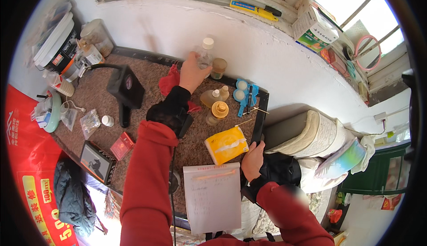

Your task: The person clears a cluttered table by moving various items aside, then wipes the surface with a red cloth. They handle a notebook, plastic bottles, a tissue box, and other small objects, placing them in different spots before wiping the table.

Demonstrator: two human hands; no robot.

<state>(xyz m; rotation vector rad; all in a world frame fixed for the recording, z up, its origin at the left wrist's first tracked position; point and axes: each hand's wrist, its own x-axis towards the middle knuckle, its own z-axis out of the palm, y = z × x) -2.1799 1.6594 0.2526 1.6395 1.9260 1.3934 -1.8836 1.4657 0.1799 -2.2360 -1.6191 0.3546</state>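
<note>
Far across the table, my left hand (193, 73) reaches to the wall side, its fingers closed round a clear plastic bottle (206, 55) with a white cap. A small brown-lidded jar (218, 69) stands just right of that bottle. Below the left wrist lies a red cloth (170, 80), partly hidden by the sleeve. My right hand (253, 160) rests at the table's right edge with its fingers stretched out, holding nothing that I can see. Beside it are a yellow tissue pack (226, 144) and a white notepad (212, 199) with an orange pencil (217, 175) on top.
Small bottles, one an amber-capped bottle (219, 110), stand mid-table near a blue tray (242, 94). To the left are a black stand-like device (126, 87), a red box (122, 146) and a framed picture (97, 162). Rolled bedding (311, 135) lies past the right edge.
</note>
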